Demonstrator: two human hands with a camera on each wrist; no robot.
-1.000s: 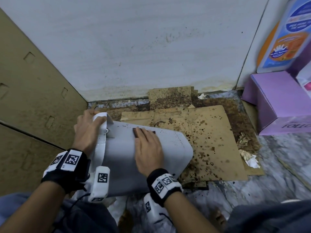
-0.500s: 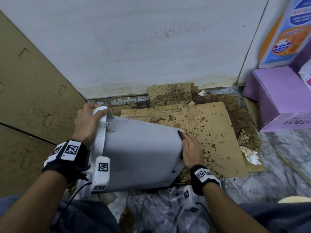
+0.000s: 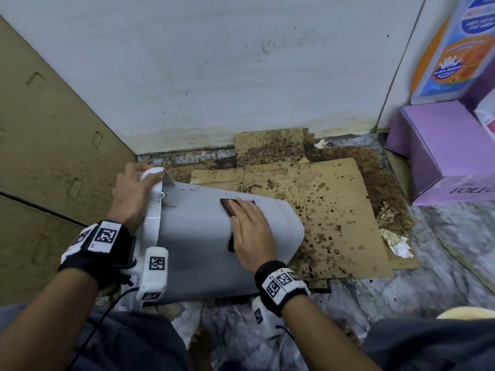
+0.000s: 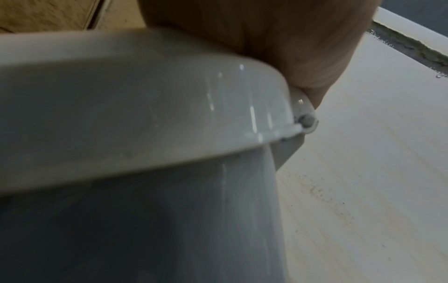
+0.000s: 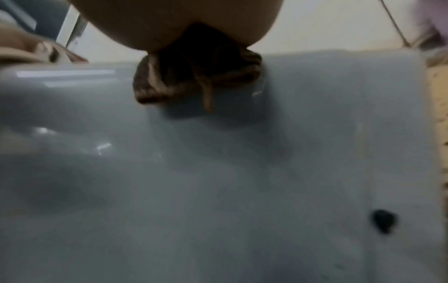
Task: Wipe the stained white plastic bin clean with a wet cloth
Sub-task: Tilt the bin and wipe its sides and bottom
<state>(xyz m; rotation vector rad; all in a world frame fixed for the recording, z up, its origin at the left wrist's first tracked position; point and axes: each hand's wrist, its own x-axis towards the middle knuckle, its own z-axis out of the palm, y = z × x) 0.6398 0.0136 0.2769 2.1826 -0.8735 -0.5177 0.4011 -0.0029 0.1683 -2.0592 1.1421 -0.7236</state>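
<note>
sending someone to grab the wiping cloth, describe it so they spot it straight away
Find the white plastic bin lying on its side on the floor by the white wall. On its upper side, the right hand presses a cloth flat. It is the only dark brown rag, unlike the pale crumpled paper nearby.

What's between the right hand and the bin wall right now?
Only the brown cloth: the right hand presses it flat on the bin. Dark specks lie uncovered ahead of the fingertips.

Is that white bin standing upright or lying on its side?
On its side. The white bin lies with its rim toward the left hand, while the right hand presses the cloth on its upturned wall.
</note>
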